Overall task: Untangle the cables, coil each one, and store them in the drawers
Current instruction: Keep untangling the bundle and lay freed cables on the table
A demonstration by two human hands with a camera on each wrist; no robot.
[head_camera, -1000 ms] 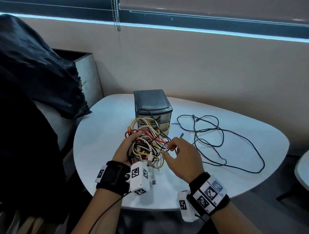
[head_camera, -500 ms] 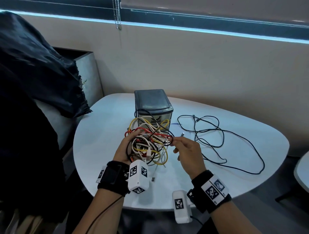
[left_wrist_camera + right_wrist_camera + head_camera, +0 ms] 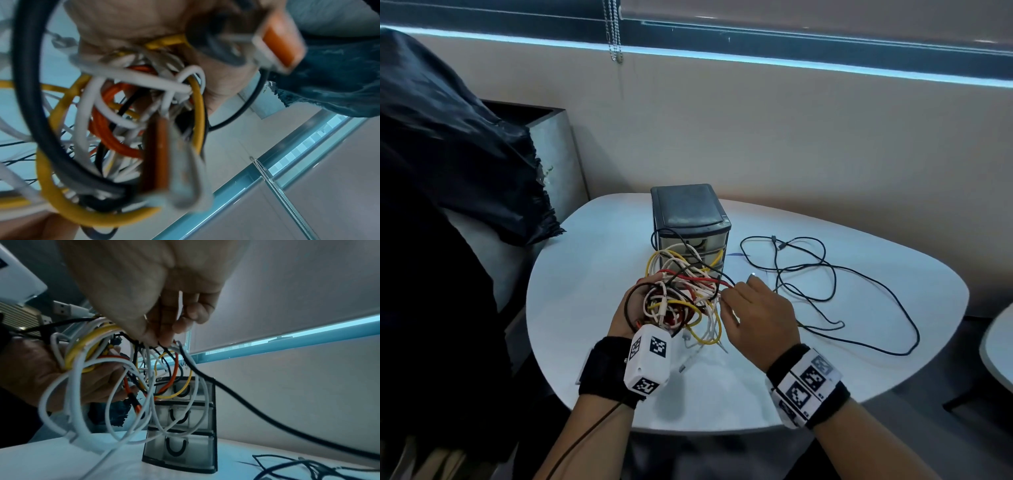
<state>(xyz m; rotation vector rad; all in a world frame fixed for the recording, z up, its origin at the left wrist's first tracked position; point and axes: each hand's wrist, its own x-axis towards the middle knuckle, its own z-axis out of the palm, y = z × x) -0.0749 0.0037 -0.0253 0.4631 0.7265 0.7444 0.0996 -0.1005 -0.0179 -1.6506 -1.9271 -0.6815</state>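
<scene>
Low in the centre of the head view, above the white table: a tangled bundle of cables in yellow, white, red-orange and black, loops crossing and dangling, cradled in the left hand with fingers curled round it. Just right of it, the right hand, fingertips pinching strands at the bundle's edge. Behind, mid-frame: a small three-drawer unit, drawers closed; to its right, a loose black cable sprawled on the tabletop.
</scene>
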